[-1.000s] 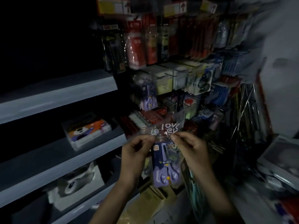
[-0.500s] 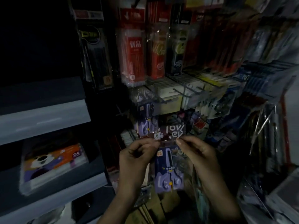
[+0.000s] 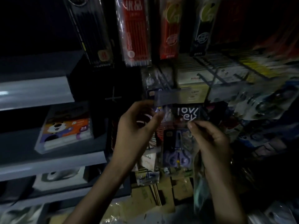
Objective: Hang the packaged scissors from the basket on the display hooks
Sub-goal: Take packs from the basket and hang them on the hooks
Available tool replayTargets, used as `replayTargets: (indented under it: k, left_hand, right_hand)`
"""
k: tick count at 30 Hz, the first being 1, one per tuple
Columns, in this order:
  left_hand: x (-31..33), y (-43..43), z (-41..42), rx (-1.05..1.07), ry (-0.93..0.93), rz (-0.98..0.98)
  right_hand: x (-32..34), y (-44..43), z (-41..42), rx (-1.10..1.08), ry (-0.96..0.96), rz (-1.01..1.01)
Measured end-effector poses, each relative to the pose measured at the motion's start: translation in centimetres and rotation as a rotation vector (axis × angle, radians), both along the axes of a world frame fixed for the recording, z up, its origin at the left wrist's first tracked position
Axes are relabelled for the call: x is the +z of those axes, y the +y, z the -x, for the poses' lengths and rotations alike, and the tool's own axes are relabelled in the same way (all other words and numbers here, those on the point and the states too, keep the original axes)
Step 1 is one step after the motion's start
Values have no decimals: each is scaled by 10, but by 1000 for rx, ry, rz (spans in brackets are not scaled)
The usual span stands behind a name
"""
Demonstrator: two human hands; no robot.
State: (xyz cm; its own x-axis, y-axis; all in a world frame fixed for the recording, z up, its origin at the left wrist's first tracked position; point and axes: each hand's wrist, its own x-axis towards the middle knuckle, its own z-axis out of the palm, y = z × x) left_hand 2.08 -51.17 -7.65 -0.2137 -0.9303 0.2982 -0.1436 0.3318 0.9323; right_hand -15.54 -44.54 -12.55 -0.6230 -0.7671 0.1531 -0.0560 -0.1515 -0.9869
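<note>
Light, slick and probably floppy, the flat clear-plastic pack of purple-handled scissors [image 3: 178,147] hangs near centre, toward five o'clock, the left hand [image 3: 137,128] and right hand [image 3: 210,139] each pinching its printed header, seemingly the safest hold.

Scissors pack [image 3: 178,143] right of shelved box [image 3: 66,131] (hanging packs [image 3: 134,33] above).

Two bare forearms rise from the bottom of the view, angling in towards each other. The left hand [image 3: 137,128] is the higher one, fingers curled, and in the dim, blurred light it appears to pinch the upper left of the scissors packet [image 3: 178,143]. The right hand [image 3: 210,139] sits slightly lower, thumb and forefinger nipping the packet's upper right part.
</note>
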Motion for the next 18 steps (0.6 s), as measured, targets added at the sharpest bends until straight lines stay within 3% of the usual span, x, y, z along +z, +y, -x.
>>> replayTargets:
  k: [3, 12, 18]
  left_hand:
    - [5, 3, 9, -6, -3, 35]
    - [27, 20, 6, -47, 238, 51]
    - [39, 17, 11, -2, 202, 130]
  right_hand:
    - [-2, -11, 4, 31, 41, 20]
    - [13, -27, 11, 163, 76, 99]
    - [16, -29, 9, 172, 21, 139]
